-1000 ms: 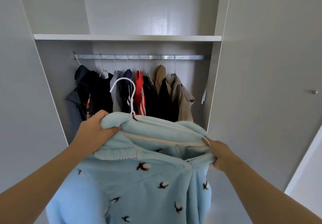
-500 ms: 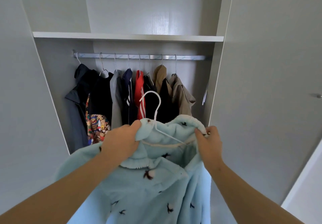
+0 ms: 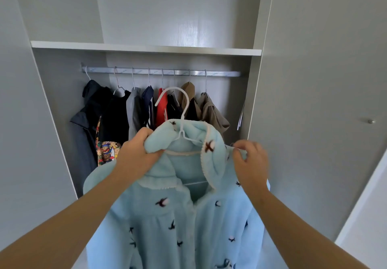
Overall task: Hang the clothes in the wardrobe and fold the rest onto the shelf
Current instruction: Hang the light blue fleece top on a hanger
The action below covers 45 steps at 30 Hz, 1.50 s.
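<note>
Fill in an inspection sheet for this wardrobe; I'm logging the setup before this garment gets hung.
Surface: white shelf above the rail; its top is hidden.
Job's things: blue fleece garment on a white hanger, hook not yet on the rail; hung clothes fill the rail's left and middle.
Clutter: nothing seen.
Hands: left hand grips the collar; right hand pinches the garment's shoulder.
Cables: nothing seen.
Surroundings: open grey wardrobe door on the right, with a knob.
</note>
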Each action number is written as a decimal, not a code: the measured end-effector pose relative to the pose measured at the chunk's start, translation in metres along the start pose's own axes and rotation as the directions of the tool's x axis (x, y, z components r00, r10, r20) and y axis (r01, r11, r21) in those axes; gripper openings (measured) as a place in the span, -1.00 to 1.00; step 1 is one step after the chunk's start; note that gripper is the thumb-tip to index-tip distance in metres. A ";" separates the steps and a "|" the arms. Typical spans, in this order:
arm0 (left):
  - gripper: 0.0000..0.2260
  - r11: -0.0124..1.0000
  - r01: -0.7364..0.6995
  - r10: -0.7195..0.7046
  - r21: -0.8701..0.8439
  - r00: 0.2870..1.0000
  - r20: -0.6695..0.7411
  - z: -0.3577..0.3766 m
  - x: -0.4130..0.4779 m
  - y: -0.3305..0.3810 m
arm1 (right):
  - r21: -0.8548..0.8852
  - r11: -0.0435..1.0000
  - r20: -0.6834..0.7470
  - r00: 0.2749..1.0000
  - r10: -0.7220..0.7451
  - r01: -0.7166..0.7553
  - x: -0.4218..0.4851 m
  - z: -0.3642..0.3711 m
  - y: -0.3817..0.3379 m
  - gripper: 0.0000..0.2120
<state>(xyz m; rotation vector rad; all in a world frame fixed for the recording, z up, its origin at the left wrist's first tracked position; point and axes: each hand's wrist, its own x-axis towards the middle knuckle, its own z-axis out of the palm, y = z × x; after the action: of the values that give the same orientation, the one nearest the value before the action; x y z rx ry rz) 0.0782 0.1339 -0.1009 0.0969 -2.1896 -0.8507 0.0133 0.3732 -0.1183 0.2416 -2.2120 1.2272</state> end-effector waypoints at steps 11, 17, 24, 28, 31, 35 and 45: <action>-0.73 0.980 0.169 -0.115 -0.105 0.910 0.398 0.002 -0.001 0.011 | -0.129 0.991 0.623 0.780 0.061 0.026 -0.001 0.014 -0.009 -0.49; -0.81 0.719 0.653 -0.510 -0.238 0.728 0.458 -0.015 0.019 0.014 | -0.126 0.990 0.550 0.825 0.128 -0.070 -0.013 0.019 0.014 -0.52; -0.87 0.768 0.580 -0.223 -0.271 0.640 0.735 -0.006 -0.011 0.044 | -0.159 0.980 0.461 0.868 0.184 -0.123 -0.013 0.020 0.014 -0.51; -0.90 0.771 0.561 -0.047 -0.300 0.520 0.853 -0.015 -0.012 0.033 | -0.151 0.978 0.459 0.866 0.198 -0.144 -0.012 0.009 0.022 -0.53; -0.80 0.962 0.181 -0.047 -0.203 0.847 0.529 -0.007 -0.003 0.024 | -0.132 0.982 0.465 0.867 0.181 -0.134 -0.011 0.003 0.024 -0.51; -0.76 0.998 -0.010 -0.034 0.058 0.713 0.701 0.010 -0.009 0.019 | -0.051 0.989 0.445 0.883 0.147 -0.138 -0.011 -0.003 0.024 -0.47; -0.63 0.866 0.372 -0.288 -0.333 0.918 0.274 0.039 0.003 0.027 | -0.029 0.990 0.523 0.842 0.132 -0.137 -0.021 -0.008 0.015 -0.55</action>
<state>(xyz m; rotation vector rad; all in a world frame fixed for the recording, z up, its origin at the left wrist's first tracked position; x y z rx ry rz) 0.0551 0.1751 -0.1014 0.2038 -2.1928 -1.5340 0.0274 0.3861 -0.1383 0.4824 -2.7305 1.3691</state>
